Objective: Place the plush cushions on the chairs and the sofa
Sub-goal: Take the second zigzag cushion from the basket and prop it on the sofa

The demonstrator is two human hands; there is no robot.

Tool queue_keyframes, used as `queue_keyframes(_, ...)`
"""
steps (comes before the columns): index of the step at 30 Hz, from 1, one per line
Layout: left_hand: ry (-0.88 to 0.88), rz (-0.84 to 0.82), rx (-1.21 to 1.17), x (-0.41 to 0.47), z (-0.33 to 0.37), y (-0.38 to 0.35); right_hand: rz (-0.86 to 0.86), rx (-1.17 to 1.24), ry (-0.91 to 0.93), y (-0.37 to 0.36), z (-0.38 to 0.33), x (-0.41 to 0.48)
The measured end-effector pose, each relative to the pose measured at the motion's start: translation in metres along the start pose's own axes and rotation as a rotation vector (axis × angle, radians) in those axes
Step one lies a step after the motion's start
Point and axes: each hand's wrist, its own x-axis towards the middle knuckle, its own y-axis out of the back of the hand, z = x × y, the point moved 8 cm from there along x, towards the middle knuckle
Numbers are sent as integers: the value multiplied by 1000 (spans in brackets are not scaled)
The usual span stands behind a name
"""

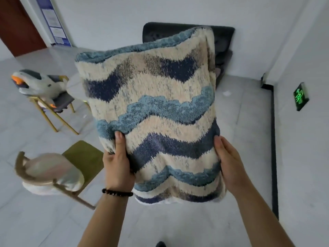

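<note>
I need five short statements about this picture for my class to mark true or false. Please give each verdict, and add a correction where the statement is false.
1. The left hand and right hand both hold the wave-patterned cushion. True.
2. The bead bracelet is on the right wrist. False: it is on the left wrist.
3. A plush toy lies on the far chair. True.
4. The green-seated chair has nothing on it. False: a pale cushion lies on it.
5. The wave-patterned cushion rests on the dark seat by the wall. False: it is held up in front of that seat.
</note>
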Motion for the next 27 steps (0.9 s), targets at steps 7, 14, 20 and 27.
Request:
queue_keyframes(7, -35, -260, 101, 110, -26, -191, 256, -93, -33, 95, 4, 154)
queue_keyframes(14, -17, -407, 111, 229, -93, -421, 387, -190, -146, 205, 32, 371)
queue_keyframes(20, -21, -376, 117, 338, -94, -556, 377, -190, -167, 243, -22, 564)
queue_keyframes(27, -38, -290, 126, 495, -138, -667, 208, -360, -206, 253, -15, 772)
